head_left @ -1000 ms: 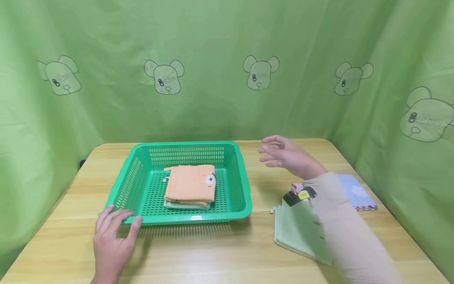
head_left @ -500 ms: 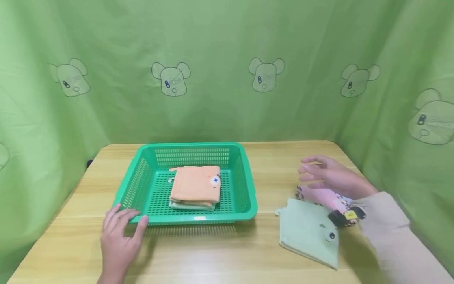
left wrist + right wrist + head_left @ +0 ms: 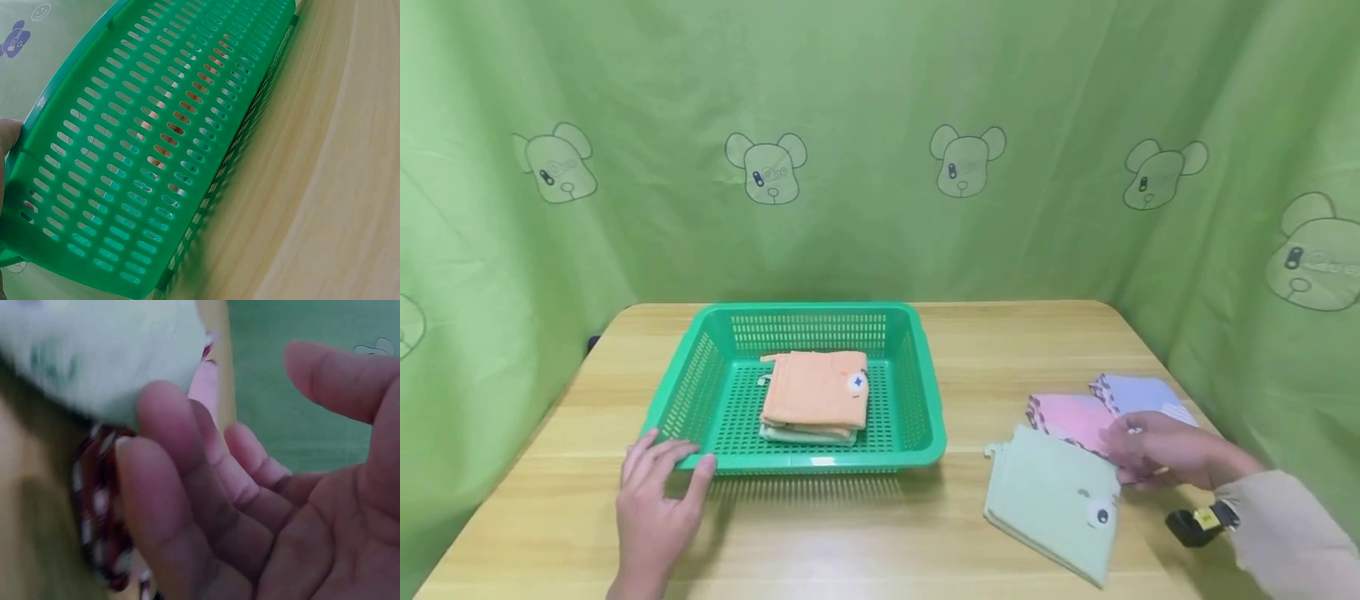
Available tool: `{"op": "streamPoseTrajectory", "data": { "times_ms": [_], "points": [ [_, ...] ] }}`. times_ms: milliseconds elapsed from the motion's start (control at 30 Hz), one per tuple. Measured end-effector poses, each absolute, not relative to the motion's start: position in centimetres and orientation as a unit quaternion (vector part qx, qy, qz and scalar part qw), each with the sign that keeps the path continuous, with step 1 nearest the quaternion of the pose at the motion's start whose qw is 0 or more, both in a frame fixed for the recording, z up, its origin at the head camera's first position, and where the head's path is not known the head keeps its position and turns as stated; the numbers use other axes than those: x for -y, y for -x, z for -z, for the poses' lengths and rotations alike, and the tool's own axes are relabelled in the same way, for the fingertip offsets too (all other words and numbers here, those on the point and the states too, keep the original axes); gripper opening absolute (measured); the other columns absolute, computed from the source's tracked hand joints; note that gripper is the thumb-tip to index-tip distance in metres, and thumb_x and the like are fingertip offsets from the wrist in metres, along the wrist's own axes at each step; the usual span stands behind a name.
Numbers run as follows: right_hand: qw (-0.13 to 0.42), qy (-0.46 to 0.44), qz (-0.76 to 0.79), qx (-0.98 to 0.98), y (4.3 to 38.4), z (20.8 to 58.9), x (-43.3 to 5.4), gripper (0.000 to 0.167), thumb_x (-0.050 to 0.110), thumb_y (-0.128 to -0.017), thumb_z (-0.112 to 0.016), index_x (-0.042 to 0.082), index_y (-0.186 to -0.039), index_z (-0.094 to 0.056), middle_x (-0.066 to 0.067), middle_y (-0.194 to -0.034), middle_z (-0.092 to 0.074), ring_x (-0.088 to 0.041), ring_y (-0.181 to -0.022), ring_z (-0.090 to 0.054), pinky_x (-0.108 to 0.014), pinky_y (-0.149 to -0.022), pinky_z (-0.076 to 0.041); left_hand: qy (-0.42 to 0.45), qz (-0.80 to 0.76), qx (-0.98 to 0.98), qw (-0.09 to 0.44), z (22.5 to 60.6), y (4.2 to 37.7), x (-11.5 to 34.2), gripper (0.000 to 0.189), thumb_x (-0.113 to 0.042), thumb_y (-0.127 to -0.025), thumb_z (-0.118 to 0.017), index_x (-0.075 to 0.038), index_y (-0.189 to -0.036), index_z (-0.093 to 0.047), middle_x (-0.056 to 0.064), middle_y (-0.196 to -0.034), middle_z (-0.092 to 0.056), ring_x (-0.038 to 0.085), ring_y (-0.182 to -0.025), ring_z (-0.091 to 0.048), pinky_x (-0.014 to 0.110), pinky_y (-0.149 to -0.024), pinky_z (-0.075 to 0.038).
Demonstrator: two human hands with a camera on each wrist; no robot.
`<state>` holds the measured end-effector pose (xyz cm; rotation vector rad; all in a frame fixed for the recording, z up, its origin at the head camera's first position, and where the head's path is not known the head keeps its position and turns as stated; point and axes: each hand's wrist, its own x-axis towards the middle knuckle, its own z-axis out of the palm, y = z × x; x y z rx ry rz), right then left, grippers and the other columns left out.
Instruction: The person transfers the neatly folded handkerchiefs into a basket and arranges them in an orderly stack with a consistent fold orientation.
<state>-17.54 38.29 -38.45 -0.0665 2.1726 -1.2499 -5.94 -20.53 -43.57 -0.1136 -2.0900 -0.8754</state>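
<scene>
In the head view my left hand (image 3: pixel 658 508) holds the near-left corner of a green plastic basket (image 3: pixel 827 461), fingers over the rim and thumb at its front edge. Inside the basket lies a folded orange cloth (image 3: pixel 812 387) on top of other folded cloths. My right hand (image 3: pixel 1165 450) is over a folded pink cloth (image 3: pixel 1075 415), beside the right edge of a folded light green cloth (image 3: pixel 1052 496) with an eye pattern. The right wrist view shows the fingertips (image 3: pixel 156 487) right at the green cloth's corner, fingers loosely bent, thumb well apart.
A folded blue cloth (image 3: pixel 1142 392) with a checked edge lies behind the right hand. The wooden table (image 3: pixel 850 542) is backed by a green curtain (image 3: pixel 865 242) printed with bear heads. A black strap with a yellow tag (image 3: pixel 1206 518) is on the right wrist.
My right hand has moved from right of the basket, rightward and down to the pink and green cloths. The left hand stays at the basket's corner; the head view has shifted slightly.
</scene>
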Motion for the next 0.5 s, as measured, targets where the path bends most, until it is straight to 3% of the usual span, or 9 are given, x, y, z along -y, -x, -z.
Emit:
{"op": "streamPoseTrajectory", "data": {
  "times_ms": [133, 233, 500],
  "points": [
    [0.324, 0.031, 0.47, -0.821, 16.7, 39.0, -39.4, 0.034, 0.028, -0.102, -0.048, -0.005, -0.099, -0.052, -0.008, -0.081, -0.061, -0.018, -0.069, -0.061, -0.034, -0.064, -0.056, 0.049, 0.349, 0.835, 0.422, 43.4, 6.1, 20.5, 0.026, -0.02, -0.079, -0.073, 0.002, -0.092, -0.07, 0.023, -0.098, -0.068, 0.049, -0.119, -0.047, 0.06, -0.112, -0.019],
    [0.359, 0.067, 0.453, -0.813, 16.0, 39.2, -39.9, 0.037, 0.028, -0.103, -0.045, -0.002, -0.083, -0.056, -0.006, -0.074, -0.062, -0.012, -0.06, -0.057, -0.025, -0.052, -0.052, 0.045, 0.351, 0.837, 0.416, 43.4, 6.0, 20.5, 0.025, -0.018, -0.079, -0.073, 0.002, -0.092, -0.07, 0.022, -0.099, -0.068, 0.048, -0.12, -0.046, 0.058, -0.113, -0.019],
    [0.39, 0.073, 0.464, -0.792, 14.6, 42.0, -38.2, 0.036, 0.029, -0.1, -0.05, -0.002, -0.085, -0.057, -0.009, -0.07, -0.063, -0.009, -0.053, -0.054, -0.018, -0.044, -0.045, 0.036, 0.355, 0.837, 0.414, 43.6, 5.7, 20.6, 0.024, -0.018, -0.078, -0.073, 0.001, -0.092, -0.07, 0.022, -0.099, -0.068, 0.048, -0.121, -0.046, 0.058, -0.113, -0.018]
  ]
}}
